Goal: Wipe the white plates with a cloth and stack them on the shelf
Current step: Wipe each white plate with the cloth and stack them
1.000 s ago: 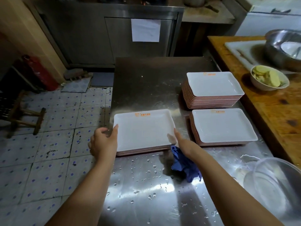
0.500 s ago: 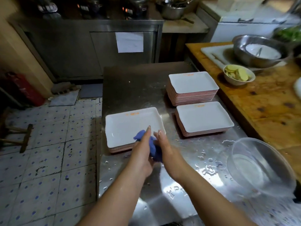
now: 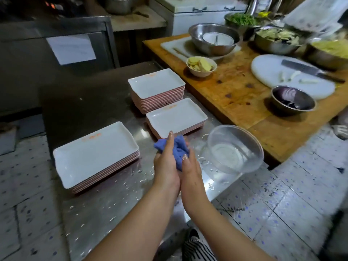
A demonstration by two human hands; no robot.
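Note:
Three stacks of white rectangular plates stand on the wet steel table (image 3: 98, 210): a low stack at the near left (image 3: 94, 155), a tall stack at the back (image 3: 156, 85) and a low stack in the middle (image 3: 177, 115). A bunched blue cloth (image 3: 178, 149) is held above the table between both hands. My left hand (image 3: 165, 162) presses against its left side with fingers straight. My right hand (image 3: 190, 166) holds its right side, fingers curled into the cloth. Neither hand touches a plate.
A clear bowl (image 3: 235, 147) with a little water sits at the table's right edge. To the right a wooden counter (image 3: 235, 95) carries a ginger bowl (image 3: 201, 65), steel bowls (image 3: 214, 41), a white board and a cleaver (image 3: 305, 69). Tiled floor lies on both sides.
My hands left the near-left stack's edges, came together on the blue cloth and lifted it to the right, near the middle stack. My view has swung right.

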